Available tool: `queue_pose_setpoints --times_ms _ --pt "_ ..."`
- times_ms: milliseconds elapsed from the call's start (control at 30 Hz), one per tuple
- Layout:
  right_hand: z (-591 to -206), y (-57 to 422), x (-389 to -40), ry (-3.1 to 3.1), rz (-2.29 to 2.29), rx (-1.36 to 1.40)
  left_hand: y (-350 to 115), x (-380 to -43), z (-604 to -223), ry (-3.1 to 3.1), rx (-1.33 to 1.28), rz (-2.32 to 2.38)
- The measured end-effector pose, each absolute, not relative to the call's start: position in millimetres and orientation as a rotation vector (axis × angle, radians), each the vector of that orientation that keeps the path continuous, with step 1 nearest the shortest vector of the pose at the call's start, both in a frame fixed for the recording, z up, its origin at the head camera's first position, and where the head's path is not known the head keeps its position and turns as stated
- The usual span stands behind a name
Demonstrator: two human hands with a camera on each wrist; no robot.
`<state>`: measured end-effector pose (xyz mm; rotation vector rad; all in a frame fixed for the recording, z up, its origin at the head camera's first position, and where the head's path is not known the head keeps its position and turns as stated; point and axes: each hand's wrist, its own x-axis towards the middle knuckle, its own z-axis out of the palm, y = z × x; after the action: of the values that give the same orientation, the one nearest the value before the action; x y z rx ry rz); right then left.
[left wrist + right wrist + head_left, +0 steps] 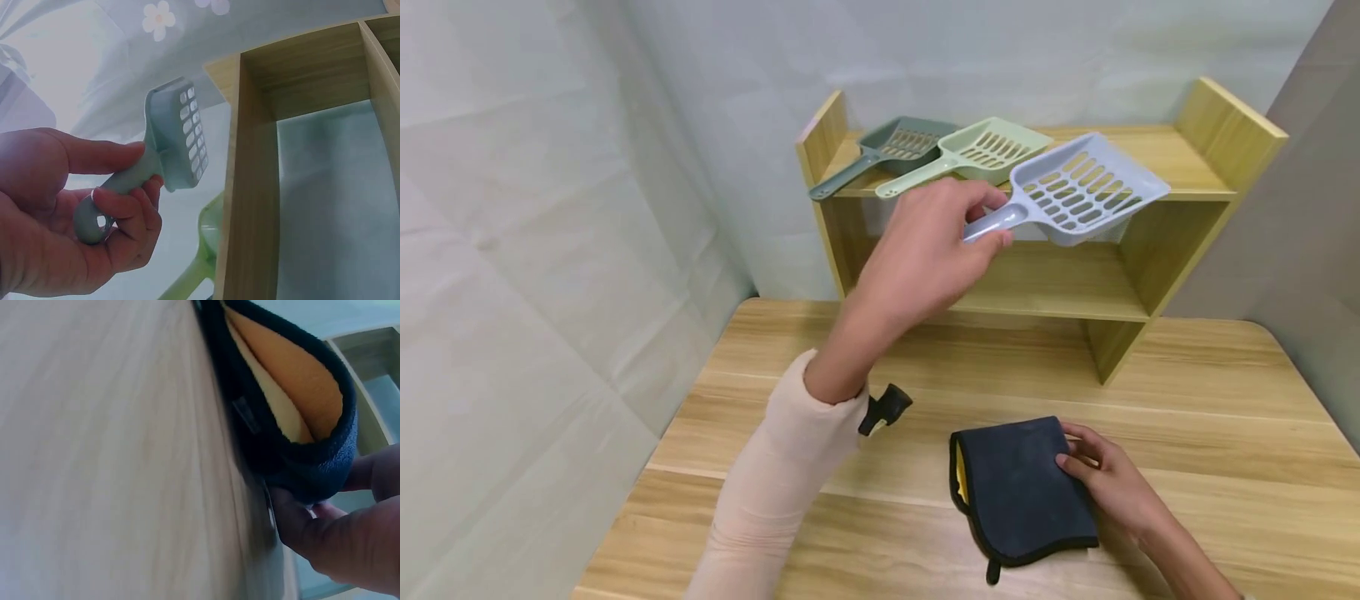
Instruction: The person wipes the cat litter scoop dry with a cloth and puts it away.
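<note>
My left hand [925,250] grips a pale blue litter scoop [1078,187] by its handle, in front of the shelf's top board. In the left wrist view the thumb and curled fingers close round the handle of the same scoop [175,134]. On the table, my right hand [1116,483] pinches the right edge of a folded dark cloth [1026,492], thumb on top. A yellow inner side of the cloth [300,375] shows between its folds in the right wrist view. Part of the right-hand fingers is hidden by the cloth.
A wooden shelf [1045,304] stands at the back of the table [760,400]. On its top board lie a dark green scoop [898,146] and a light green scoop [981,150], handles jutting over the front edge. White fabric [550,250] hangs behind and left.
</note>
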<state>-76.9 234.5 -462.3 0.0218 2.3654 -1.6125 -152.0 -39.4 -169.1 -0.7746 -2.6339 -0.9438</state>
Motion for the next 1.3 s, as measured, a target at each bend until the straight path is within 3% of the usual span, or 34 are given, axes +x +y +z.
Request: queue_pose_setpoints --times_ms 367,900,1300 --pt "-446.4 244.6 -68.2 2.765 -1.281 -0.029 -0.6 -178.2 -154.7 -2.715 -0.702 -0.92" --pt "-446.6 245.6 -57.0 2.797 -1.411 -0.106 38.7 -212.5 -160.0 -2.73 -0.626 -0.775" --pt "-441.9 252.5 -52.4 2.811 -1.411 -0.084 22.5 -191.2 -170.8 -2.664 -0.537 -0.706"
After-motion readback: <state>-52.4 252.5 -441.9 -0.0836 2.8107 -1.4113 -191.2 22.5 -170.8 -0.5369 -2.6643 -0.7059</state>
